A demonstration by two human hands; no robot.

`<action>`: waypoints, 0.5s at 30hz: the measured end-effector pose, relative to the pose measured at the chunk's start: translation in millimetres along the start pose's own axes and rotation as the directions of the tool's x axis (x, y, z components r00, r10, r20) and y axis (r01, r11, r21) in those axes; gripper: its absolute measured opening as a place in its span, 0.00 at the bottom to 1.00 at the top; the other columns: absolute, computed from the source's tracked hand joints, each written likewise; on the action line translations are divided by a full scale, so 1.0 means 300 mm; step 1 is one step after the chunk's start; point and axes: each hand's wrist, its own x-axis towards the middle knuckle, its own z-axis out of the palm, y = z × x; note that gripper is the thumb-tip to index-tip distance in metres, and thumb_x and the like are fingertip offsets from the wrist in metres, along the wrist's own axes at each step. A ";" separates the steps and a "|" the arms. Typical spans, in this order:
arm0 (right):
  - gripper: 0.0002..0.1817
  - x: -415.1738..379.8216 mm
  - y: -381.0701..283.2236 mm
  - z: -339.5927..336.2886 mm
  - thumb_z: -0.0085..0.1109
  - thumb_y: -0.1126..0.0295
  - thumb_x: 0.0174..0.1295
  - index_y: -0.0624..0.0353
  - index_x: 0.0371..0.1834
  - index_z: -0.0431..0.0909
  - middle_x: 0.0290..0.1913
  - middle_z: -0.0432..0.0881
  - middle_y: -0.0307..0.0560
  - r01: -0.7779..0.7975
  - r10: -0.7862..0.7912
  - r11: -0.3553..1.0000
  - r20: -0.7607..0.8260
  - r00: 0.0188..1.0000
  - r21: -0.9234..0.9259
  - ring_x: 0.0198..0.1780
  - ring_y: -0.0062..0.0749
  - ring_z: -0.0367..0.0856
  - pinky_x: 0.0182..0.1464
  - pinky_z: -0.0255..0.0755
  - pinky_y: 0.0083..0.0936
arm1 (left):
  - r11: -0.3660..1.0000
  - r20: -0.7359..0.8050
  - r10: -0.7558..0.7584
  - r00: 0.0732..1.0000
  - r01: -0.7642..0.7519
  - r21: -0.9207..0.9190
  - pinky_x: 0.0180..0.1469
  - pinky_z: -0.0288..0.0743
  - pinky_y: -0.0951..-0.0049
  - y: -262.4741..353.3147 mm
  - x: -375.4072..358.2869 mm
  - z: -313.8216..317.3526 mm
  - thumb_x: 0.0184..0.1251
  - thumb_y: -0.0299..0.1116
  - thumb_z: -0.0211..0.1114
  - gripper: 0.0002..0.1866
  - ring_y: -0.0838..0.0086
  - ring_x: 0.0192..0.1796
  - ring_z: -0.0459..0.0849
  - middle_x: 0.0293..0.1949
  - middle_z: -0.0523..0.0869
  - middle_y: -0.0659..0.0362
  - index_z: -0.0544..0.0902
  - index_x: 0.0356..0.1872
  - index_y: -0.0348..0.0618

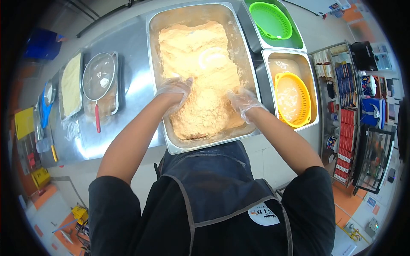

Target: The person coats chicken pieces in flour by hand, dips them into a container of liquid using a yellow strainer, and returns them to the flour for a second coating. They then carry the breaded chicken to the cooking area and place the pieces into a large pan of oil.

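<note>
Presently, both gloved hands, left (174, 90) and right (244, 101), are pressed half-curled into the flour mixture (200, 72) inside the steel pan (245, 55); nothing is gripped.

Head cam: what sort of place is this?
Likely a commercial kitchen prep station. Gloved hands, left and right, press into flour mix in a big steel pan on a steel counter, beside colanders sitting in tubs.
</note>
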 end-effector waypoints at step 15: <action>0.30 -0.002 -0.139 -0.064 0.42 0.46 0.73 0.54 0.69 0.68 0.68 0.73 0.48 -0.301 -0.048 0.025 0.302 0.952 0.953 0.67 0.41 0.72 0.67 0.66 0.45 | 0.679 0.033 -0.106 0.994 0.096 -0.728 0.73 0.61 0.52 -0.001 0.100 0.018 0.78 0.61 0.36 0.35 0.57 0.65 0.75 0.63 0.78 0.49 0.66 0.69 0.43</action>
